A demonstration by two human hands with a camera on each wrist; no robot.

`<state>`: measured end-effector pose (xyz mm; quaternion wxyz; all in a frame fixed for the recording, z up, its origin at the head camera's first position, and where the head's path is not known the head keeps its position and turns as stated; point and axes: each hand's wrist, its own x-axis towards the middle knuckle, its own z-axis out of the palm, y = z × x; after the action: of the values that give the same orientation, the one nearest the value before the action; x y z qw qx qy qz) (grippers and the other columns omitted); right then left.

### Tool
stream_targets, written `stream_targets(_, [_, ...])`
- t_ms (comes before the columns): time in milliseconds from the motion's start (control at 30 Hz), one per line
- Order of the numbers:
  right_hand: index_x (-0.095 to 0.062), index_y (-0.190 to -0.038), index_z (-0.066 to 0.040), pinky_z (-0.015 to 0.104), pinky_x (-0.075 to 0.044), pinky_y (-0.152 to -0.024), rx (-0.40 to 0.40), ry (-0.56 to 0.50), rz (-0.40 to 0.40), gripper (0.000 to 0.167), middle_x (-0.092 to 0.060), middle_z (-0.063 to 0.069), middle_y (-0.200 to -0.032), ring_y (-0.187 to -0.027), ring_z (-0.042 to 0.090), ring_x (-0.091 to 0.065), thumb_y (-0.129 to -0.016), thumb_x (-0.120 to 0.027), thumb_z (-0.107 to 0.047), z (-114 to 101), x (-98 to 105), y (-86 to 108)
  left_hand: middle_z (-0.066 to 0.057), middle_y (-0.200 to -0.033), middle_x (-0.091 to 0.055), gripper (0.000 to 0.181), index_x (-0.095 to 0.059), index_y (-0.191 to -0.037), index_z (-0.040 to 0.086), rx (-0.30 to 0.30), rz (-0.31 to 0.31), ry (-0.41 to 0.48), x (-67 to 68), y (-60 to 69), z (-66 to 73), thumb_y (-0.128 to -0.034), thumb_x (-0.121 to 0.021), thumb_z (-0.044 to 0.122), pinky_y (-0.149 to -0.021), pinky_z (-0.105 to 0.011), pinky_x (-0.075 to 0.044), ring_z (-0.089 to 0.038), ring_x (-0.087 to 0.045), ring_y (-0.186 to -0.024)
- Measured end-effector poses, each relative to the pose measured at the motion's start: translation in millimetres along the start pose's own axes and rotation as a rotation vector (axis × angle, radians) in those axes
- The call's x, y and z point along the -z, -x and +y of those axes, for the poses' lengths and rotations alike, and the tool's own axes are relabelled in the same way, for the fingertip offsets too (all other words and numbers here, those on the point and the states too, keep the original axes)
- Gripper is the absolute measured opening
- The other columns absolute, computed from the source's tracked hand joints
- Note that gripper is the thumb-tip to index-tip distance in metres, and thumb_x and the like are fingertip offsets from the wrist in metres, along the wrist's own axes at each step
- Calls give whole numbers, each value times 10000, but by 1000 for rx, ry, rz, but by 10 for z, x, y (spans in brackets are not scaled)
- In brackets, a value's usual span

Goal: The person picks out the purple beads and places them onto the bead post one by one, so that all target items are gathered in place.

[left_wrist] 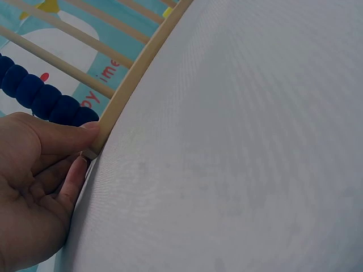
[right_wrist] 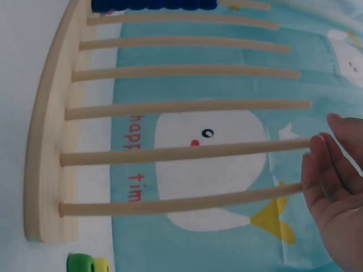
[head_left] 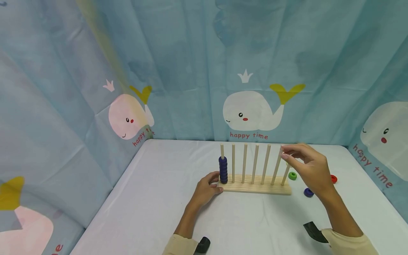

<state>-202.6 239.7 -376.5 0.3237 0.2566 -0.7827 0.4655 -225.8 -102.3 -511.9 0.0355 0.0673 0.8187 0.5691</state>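
Note:
A wooden peg rack (head_left: 255,189) with a flat base and several upright pegs stands on the table. Dark blue beads (head_left: 223,170) are stacked on its leftmost peg, also seen in the left wrist view (left_wrist: 42,96). My left hand (head_left: 205,191) grips the left end of the base, its thumb (left_wrist: 79,133) on top. At the rack's right side my right hand (head_left: 307,166) is raised by the top of the second peg from the right (right_wrist: 187,153). Its thumb and fingertips are apart, with no bead visible between them.
Loose on the table to the right lie a green bead (head_left: 292,175), a blue bead (head_left: 308,192) and a red bead (head_left: 333,179). A yellow piece (right_wrist: 101,264) shows beside the green one in the right wrist view. Whale-print curtains (head_left: 191,71) surround the white table (head_left: 143,212).

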Motion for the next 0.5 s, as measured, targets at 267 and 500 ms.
stream_targets(267, [-765, -1174, -22, 44, -504, -970, -114, 55, -8, 358, -721, 8, -1106, -1001, -8, -677, -858, -787, 145, 113, 135, 175, -150, -1449, -649, 639, -584, -1507, 136, 4, -4, -4, 4, 14, 16, -903, -787, 77, -1122, -426, -553, -320, -633, -1334])
stream_targets(500, [-769, -1189, -42, -7, -443, -986, -205, 136, -12, 279, -734, 8, -1104, -996, -74, -645, -921, -785, 33, 222, 243, 296, -158, -1445, -651, 640, -582, -1509, 129, 10, 2, -7, -7, 21, 30, -904, -784, 72, -1123, -437, -552, -326, -636, -1328])
